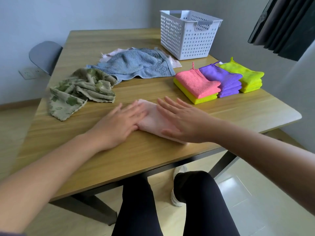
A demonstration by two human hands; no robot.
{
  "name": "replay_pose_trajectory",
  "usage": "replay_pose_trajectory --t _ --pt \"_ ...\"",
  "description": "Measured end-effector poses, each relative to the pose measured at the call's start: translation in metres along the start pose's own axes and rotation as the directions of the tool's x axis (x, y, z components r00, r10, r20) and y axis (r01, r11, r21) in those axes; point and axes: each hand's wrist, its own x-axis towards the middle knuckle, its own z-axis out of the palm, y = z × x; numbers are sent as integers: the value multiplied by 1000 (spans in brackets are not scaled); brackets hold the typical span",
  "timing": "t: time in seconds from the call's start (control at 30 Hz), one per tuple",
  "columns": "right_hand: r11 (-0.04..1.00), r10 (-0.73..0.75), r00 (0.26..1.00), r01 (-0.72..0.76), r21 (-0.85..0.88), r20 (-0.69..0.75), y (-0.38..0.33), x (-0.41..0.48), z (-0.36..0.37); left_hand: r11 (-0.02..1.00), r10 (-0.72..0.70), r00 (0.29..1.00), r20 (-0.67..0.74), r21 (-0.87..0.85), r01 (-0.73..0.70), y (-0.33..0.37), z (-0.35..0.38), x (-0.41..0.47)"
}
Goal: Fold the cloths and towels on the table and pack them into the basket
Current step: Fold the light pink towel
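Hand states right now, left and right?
Left hand: open, fingers flat on the pale pink towel.
Right hand: open, palm down over the same towel.

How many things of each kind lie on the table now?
Folded cloth piles: 3 (pink-yellow pile, purple pile, lime pile)
Loose towels: 3 (green towel, blue towel, pale pink towel under it)
Folded pink towel: 1
Basket: 1
Total: 8
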Motion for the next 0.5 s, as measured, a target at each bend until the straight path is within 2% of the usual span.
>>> replay_pose_trajectory --t 0.07,0.13,0.2,0.4,0.5 --pt "994 -47 996 54 90 -76 -6 18 3 984 -176 982 -64 -1 176 -9 2 2" --pt "981 -52 997 61 184 -58 -16 32 12 936 -350 935 -52 -64 346 -14 7 2" --pt "975 -37 999 42 219 -24 -21 38 20 906 -415 910 -10 -101 412 -15 12 3" --pt "976 -75 997 81 204 -35 3 2 30 924 -360 933 10 -134 358 2 16 20" --pt "977 -29 999 34 211 -26 23 -30 35 951 -283 959 21 -128 283 19 18 42"
